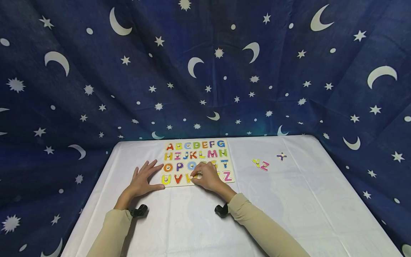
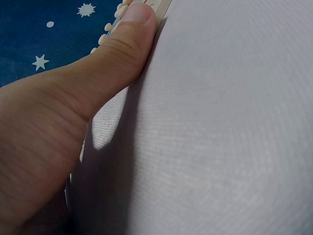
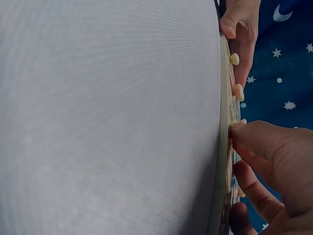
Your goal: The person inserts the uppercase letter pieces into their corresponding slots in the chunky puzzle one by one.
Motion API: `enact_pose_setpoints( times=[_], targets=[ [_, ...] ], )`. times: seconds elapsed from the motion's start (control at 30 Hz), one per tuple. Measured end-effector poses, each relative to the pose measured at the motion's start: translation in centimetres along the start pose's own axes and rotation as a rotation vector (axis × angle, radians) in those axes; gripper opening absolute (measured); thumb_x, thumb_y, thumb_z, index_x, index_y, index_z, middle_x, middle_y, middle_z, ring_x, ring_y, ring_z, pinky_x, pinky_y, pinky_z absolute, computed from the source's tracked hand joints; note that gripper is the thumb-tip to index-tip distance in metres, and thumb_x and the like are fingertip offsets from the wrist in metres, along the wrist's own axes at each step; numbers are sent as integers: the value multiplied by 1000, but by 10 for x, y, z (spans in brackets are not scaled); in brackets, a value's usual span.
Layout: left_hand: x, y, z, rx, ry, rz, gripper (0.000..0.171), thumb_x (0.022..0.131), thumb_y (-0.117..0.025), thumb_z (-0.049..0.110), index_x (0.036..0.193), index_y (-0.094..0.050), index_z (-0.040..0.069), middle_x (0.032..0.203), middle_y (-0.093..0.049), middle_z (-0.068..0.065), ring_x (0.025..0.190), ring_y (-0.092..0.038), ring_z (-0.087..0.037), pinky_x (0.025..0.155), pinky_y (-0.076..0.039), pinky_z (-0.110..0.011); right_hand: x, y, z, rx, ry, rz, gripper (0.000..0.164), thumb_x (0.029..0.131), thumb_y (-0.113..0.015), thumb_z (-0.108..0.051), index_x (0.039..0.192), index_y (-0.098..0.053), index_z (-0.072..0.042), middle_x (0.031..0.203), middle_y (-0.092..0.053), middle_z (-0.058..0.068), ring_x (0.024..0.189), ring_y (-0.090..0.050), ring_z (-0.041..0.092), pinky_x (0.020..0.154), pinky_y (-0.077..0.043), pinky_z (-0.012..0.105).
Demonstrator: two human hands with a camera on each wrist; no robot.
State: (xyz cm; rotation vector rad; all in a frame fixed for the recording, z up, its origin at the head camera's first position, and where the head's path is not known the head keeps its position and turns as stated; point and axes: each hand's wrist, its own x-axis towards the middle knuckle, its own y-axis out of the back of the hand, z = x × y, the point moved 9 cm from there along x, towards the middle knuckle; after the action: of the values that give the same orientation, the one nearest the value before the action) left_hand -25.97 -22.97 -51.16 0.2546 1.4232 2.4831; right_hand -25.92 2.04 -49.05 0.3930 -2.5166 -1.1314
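A wooden alphabet puzzle board (image 1: 196,150) with knobbed letter pieces lies on the table. My left hand (image 1: 142,182) is at its left side, fingers spread and straight; in the left wrist view the thumb (image 2: 124,44) touches the board's edge. My right hand (image 1: 208,176) is over the bottom row and pinches the yellow letter W piece (image 1: 188,179) by its knob, at the W place. The W is partly hidden by the fingers. Seen from the right wrist, the thumb (image 3: 257,137) is low against the board. The hand also covers letters around it.
Right of the board lie a yellow letter Y (image 1: 255,163), a pink letter Z (image 1: 264,166) and, farther off, a purple letter X (image 1: 282,156). A white cloth covers the table (image 1: 289,210). Behind hangs a dark blue curtain (image 1: 205,46) with moons and stars.
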Motion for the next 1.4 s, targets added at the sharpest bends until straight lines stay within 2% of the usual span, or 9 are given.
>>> enact_pose_setpoints(
  times=[0.23, 0.33, 0.57, 0.83, 1.1, 1.33, 1.4],
  targets=[
    [0, 1, -2, 7, 6, 4, 97, 73, -88, 56, 153, -50, 18, 166, -29, -19, 154, -11, -48, 118, 5, -73, 1, -2, 1, -4, 13, 7, 6, 83, -85, -22, 88, -82, -21, 97, -69, -7, 93, -51, 19, 92, -40, 44],
    [0, 0, -1, 5, 5, 2, 97, 73, -88, 56, 153, -50, 18, 166, -29, -19, 154, -11, -48, 118, 5, -73, 0, 1, 1, 15, 39, 25, 10, 83, -85, -22, 91, -81, -19, 97, -71, -6, 91, -52, 18, 89, -41, 42],
    [-1, 1, 0, -2, 7, 4, 96, 73, -90, 53, 153, -50, 17, 166, -30, -19, 154, -11, -49, 118, 5, -74, -7, 24, 10, 104, 80, 102, 20, 84, -85, -19, 103, -79, -14, 104, -75, -3, 89, -54, 21, 81, -41, 37],
    [0, 0, 1, 0, 8, -2, 97, 73, -89, 55, 153, -50, 17, 166, -29, -19, 154, -10, -48, 118, 5, -73, -17, 71, 44, 68, 32, 158, 21, 84, -84, -14, 104, -79, -10, 105, -74, 2, 94, -57, 25, 84, -43, 41],
    [0, -1, -2, 4, 16, 2, 97, 72, -88, 56, 153, -50, 18, 166, -30, -19, 154, -10, -48, 119, 5, -72, -42, 128, 99, 41, -43, 253, 25, 84, -85, -10, 108, -78, -8, 106, -74, 9, 98, -57, 32, 85, -44, 44],
    [0, -2, -2, 10, 5, 6, 97, 72, -88, 57, 153, -50, 19, 165, -31, -19, 154, -11, -48, 118, 4, -74, -64, 175, 146, -51, -110, 317, 25, 87, -82, -9, 111, -76, -4, 110, -73, 16, 101, -55, 35, 86, -41, 48],
    [0, -2, -1, 3, 5, 7, 97, 72, -88, 56, 153, -51, 18, 165, -31, -19, 154, -11, -48, 118, 4, -73, -71, 190, 159, -79, -134, 347, 25, 86, -82, -8, 111, -76, -3, 111, -72, 19, 103, -54, 38, 88, -38, 53]
  ],
)
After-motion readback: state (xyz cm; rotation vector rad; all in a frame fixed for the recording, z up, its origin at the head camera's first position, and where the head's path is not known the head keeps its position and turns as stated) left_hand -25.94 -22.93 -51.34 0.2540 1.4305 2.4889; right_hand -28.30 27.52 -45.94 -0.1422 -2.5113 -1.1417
